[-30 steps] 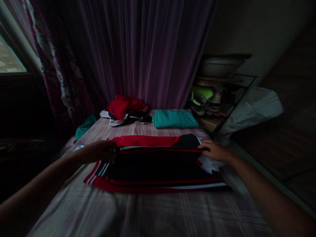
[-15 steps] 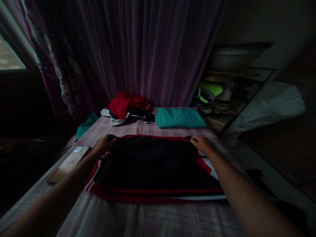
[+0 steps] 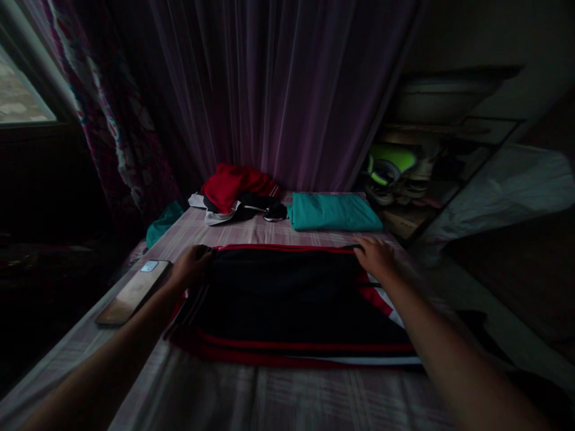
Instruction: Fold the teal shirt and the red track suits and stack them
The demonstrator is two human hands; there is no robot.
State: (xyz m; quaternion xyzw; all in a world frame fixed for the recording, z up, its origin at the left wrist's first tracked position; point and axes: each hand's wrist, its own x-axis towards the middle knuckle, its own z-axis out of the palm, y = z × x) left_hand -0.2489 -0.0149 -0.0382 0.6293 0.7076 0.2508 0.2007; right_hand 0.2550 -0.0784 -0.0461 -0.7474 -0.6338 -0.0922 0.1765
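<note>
Dark red-striped garment (image 3: 287,299): folded flat mid-bed (image 3: 269,401). Left hand (image 3: 191,266) curled on its far-left corner, right hand (image 3: 376,256) pressing its far-right; grip unclear. Advice: align edges, smooth creases evenly. Nearby: phone (image 3: 132,291).

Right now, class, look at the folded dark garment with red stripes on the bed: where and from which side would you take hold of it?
Probably at the two far corners of the garment, reaching over from the near side. It lies flat with a straight far edge, and the left hand and right hand already rest at those corners. The phone lies apart on the left.
</note>
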